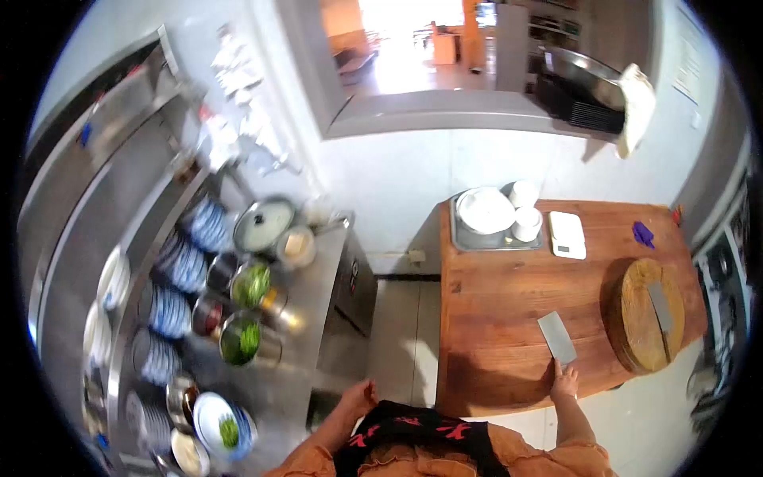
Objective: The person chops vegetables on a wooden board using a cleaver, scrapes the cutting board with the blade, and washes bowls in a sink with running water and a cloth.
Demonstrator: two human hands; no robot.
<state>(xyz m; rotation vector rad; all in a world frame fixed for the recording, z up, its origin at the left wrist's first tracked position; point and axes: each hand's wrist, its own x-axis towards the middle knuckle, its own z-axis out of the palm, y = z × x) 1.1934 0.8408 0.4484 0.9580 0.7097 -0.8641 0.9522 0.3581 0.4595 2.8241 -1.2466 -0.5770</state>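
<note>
My right hand (565, 380) is at the front edge of the wooden table (493, 294), its fingers on the near end of a flat grey rectangular blade (557, 337) that lies on the wood. Whether a handle sits under the fingers is hard to see. My left hand (362, 395) hangs in the gap between the steel counter and the table, fingers curled, with nothing visible in it. To the right, a cleaver (660, 306) rests on a round wooden chopping block (636, 318).
On the steel counter (306, 318) at left stand a bowl with greens (212, 423), metal pots of greens (241, 340) and stacked blue-and-white bowls (181, 266). A tray (497, 239) with white dishes, a white scale (567, 234) and a purple cloth (643, 234) lie along the table's back.
</note>
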